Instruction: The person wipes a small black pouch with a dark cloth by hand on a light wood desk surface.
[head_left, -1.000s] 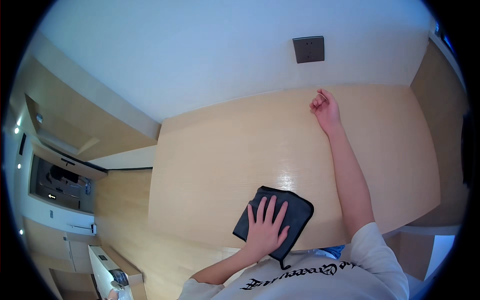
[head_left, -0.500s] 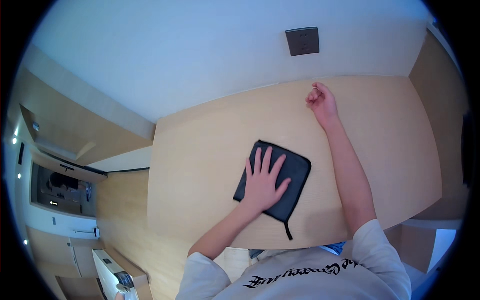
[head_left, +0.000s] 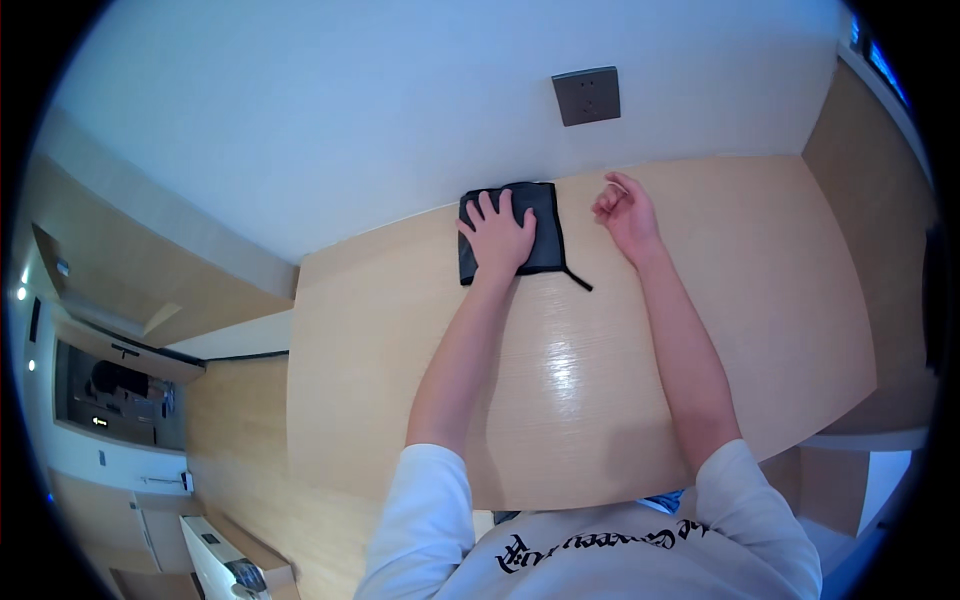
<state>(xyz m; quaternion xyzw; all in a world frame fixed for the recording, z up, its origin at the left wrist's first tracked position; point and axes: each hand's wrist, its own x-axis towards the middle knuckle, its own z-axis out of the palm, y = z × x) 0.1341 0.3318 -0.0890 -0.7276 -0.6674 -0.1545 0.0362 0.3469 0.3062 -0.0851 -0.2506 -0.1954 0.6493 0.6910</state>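
A dark grey folded cloth (head_left: 544, 238) with black edging and a black loop at its near right corner lies on the wooden table, up against the wall. Spread flat on top of it is my left hand (head_left: 497, 235), fingers apart, pressing on the cloth rather than gripping it. My right hand (head_left: 629, 218) rests on its side near the table's far edge, to the right of the cloth. Its fingers are loosely curled, with gaps between them, and nothing shows in them.
The light wooden table (head_left: 400, 370) meets a white wall (head_left: 380, 110) carrying a dark socket plate (head_left: 588, 96). A wooden panel (head_left: 868, 190) bounds the right side. Beyond the left edge are the wood floor (head_left: 235, 420) and an open doorway with a person (head_left: 120, 380).
My left hand has slid the cloth away from me and a little left, up to the wall, turning it somewhat. My right hand stays in nearly the same place.
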